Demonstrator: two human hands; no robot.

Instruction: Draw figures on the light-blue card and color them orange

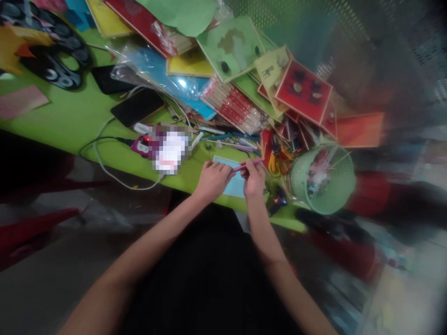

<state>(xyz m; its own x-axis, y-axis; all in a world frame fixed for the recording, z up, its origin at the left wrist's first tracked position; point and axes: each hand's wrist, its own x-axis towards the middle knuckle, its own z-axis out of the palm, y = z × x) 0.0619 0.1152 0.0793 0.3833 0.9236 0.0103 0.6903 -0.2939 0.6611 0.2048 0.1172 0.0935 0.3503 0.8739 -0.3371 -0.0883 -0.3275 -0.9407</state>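
A slim pink-purple pen (247,165) is held up over a light blue card (234,187) near the front edge of the green table. My right hand (254,179) pinches the pen along its middle. Curled fingers of my left hand (215,179) close round its left end. The card lies flat beneath both hands, which partly cover it. Scissors with yellow-orange handles (278,160) lie just right of my right hand, beside a dark blue tool (278,201) that looks like a glue gun.
A green basket (326,204) of scraps stands at the right. Behind are pens, bundled sticks in plastic (232,104) and decorated cards, including a red one (303,90). Left of my hands, a lit phone (172,151) has a cable looping past the table edge; a dark phone (138,107) lies behind.
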